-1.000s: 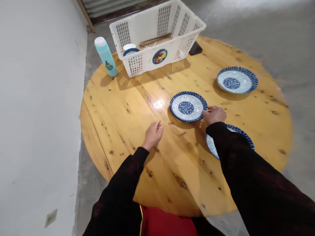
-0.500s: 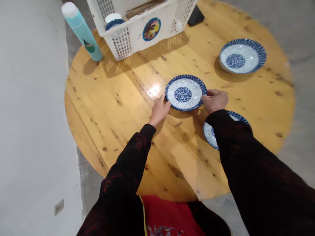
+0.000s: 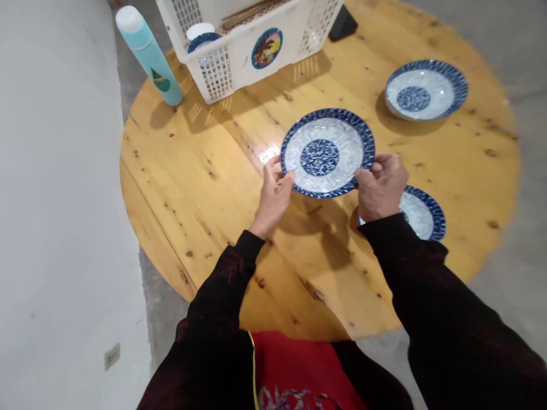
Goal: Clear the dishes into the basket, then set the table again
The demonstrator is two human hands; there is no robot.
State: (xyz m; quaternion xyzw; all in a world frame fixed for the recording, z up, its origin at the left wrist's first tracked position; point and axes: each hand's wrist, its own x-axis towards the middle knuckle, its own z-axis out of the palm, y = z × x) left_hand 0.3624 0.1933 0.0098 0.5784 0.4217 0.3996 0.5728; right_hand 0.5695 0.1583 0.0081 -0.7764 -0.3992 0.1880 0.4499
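Note:
A blue-and-white patterned plate is held up off the table between my two hands, its inner face toward me. My left hand pinches its left rim, thumb on top. At the right rim, my right hand grips with its thumb over the edge and fingers behind. Below my right wrist lies another blue-and-white dish, partly hidden by that hand and sleeve. Farther back on the right stands a blue-and-white bowl.
On the round wooden table stands a white plastic basket holding a blue-rimmed dish, a white item and thin sticks. A light-blue bottle is left of it. A dark object lies at the basket's right. A wall borders the left side.
Both hands have raised the plate from close to the tabletop toward me, so it looks larger. More of the dish's right side now shows beyond my right wrist.

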